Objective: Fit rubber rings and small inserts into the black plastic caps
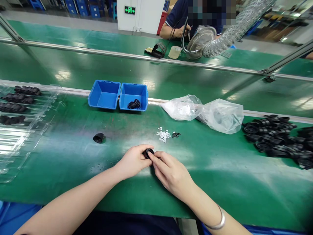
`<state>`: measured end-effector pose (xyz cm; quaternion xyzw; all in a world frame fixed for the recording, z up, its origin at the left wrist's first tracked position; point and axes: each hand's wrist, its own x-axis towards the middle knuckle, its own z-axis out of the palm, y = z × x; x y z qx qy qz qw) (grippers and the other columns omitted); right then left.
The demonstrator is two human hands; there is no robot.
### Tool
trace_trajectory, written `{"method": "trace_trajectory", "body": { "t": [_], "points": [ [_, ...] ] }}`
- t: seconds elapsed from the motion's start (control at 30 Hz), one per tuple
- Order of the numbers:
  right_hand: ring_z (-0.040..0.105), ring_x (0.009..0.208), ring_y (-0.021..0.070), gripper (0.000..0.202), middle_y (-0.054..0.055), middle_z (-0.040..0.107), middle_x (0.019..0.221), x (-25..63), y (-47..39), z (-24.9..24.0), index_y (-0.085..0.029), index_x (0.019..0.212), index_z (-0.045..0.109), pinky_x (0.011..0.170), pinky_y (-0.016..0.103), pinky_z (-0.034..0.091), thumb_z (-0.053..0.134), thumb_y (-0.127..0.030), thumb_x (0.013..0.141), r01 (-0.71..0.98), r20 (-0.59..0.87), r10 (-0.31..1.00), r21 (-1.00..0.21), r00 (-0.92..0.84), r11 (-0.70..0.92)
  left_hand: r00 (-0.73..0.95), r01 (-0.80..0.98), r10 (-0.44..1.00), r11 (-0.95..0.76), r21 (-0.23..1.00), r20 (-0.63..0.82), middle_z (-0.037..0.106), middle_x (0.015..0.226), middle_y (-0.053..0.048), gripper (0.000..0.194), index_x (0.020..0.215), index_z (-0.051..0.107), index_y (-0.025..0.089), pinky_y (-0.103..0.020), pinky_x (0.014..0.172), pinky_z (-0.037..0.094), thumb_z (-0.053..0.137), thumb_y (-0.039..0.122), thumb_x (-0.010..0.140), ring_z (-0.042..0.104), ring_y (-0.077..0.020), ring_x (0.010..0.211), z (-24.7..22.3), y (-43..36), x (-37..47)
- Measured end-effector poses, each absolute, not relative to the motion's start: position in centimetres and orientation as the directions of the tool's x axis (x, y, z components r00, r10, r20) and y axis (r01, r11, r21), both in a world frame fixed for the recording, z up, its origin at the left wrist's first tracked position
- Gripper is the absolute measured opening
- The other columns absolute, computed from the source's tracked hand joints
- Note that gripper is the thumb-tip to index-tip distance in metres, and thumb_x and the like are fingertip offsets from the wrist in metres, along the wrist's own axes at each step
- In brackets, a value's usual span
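Observation:
My left hand (134,160) grips a black round hollow part (148,153) between thumb and fingers, its open end facing up. The fingertips of my right hand (172,171) are closed at the same part, the index finger reaching into its opening. Whether a small piece sits under those fingertips is hidden. Just beyond my hands lie a small pile of white pieces (163,135) and some tiny black pieces (176,134). Another black hollow part (98,138) rests on the green table to the left.
Two blue bins (104,94) stand at the back, the right one holding black rings (134,104). Clear plastic bags (223,116) lie beside them. Many black parts (274,138) are heaped at right. A transparent tray (31,137) with black parts is at left. A person (177,31) works opposite.

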<state>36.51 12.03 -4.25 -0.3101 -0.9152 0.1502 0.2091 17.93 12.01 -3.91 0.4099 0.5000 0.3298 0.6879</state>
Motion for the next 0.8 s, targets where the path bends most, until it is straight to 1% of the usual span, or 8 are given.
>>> {"method": "trace_trajectory", "body": {
  "t": [0.17,0.27,0.37,0.47,0.6,0.67,0.73,0.8],
  "points": [
    [0.06,0.089,0.0187,0.047,0.011,0.057,0.105,36.6,12.1,-4.6,-0.02,0.139,0.046,0.073,0.032,0.056,0.045,-0.01,0.094,0.433,0.331,0.691,-0.587,-0.643,0.684,0.29,-0.013,0.851,0.46,0.888,-0.437,0.069,0.093,-0.007,0.049,0.121,0.058,0.01,-0.032,0.079,0.05,0.067,0.013,0.074,0.066,-0.0177,0.082,-3.5,12.1,17.9],
    [0.06,0.091,0.0189,0.047,0.011,0.057,0.105,36.6,12.1,-4.9,-0.022,0.139,0.046,0.075,0.033,0.056,0.045,-0.01,0.094,0.424,0.346,0.707,-0.611,-0.617,0.669,0.289,-0.029,0.86,0.447,0.894,-0.421,0.069,0.095,-0.007,0.049,0.121,0.059,0.012,-0.033,0.08,0.05,0.068,0.015,0.073,0.066,-0.0187,0.084,-3.5,12.1,17.8],
    [0.06,0.094,0.021,0.049,0.012,0.058,0.107,36.5,12.0,-5.1,-0.02,0.141,0.044,0.077,0.035,0.056,0.045,-0.01,0.093,0.471,0.328,0.682,-0.529,-0.654,0.706,0.281,-0.011,0.868,0.429,0.903,-0.409,0.069,0.091,-0.006,0.049,0.121,0.059,0.013,-0.033,0.078,0.05,0.067,0.016,0.072,0.065,-0.0194,0.081,-3.9,12.1,17.8],
    [0.06,0.096,0.0237,0.051,0.015,0.06,0.108,36.4,11.9,-5.0,-0.016,0.144,0.039,0.077,0.038,0.056,0.044,-0.01,0.093,0.513,0.326,0.633,-0.385,-0.702,0.767,0.272,0.012,0.876,0.411,0.911,-0.399,0.068,0.082,-0.004,0.048,0.121,0.06,0.013,-0.03,0.069,0.049,0.065,0.016,0.073,0.063,-0.017,0.072,-4.0,12.0,17.8],
    [0.06,0.087,0.0265,0.05,0.017,0.064,0.1,36.4,11.8,-4.5,-0.007,0.143,0.039,0.069,0.041,0.056,0.044,-0.01,0.092,0.533,0.292,0.547,-0.133,-0.785,0.836,0.269,0.085,0.879,0.385,0.919,-0.394,0.06,0.066,0.002,0.049,0.122,0.06,0.014,-0.023,0.054,0.039,0.063,0.016,0.073,0.052,-0.0112,0.055,-3.9,12.0,17.8],
    [0.06,0.079,0.0266,0.05,0.017,0.064,0.095,36.4,11.7,-4.2,-0.003,0.14,0.041,0.062,0.041,0.055,0.044,-0.007,0.091,0.526,0.238,0.522,-0.05,-0.819,0.849,0.273,0.129,0.88,0.367,0.921,-0.389,0.054,0.061,0.005,0.049,0.123,0.059,0.014,-0.021,0.05,0.034,0.061,0.015,0.073,0.045,-0.0094,0.051,-3.8,12.0,17.8],
    [0.059,0.077,0.0258,0.048,0.016,0.065,0.092,36.4,11.7,-4.0,-0.003,0.138,0.043,0.06,0.04,0.054,0.043,-0.006,0.091,0.525,0.218,0.523,-0.054,-0.824,0.849,0.271,0.16,0.883,0.351,0.923,-0.383,0.05,0.058,0.006,0.049,0.123,0.059,0.013,-0.021,0.049,0.031,0.059,0.014,0.074,0.041,-0.0084,0.05,-3.7,11.9,17.8],
    [0.061,0.081,0.0235,0.045,0.014,0.064,0.096,36.5,11.8,-3.9,-0.008,0.137,0.046,0.065,0.037,0.056,0.042,-0.008,0.093,0.528,0.254,0.56,-0.186,-0.788,0.828,0.27,0.167,0.884,0.349,0.922,-0.383,0.05,0.059,0.006,0.048,0.122,0.059,0.012,-0.021,0.049,0.032,0.06,0.014,0.074,0.041,-0.0083,0.05,-3.6,11.8,17.9]
  ]
}}
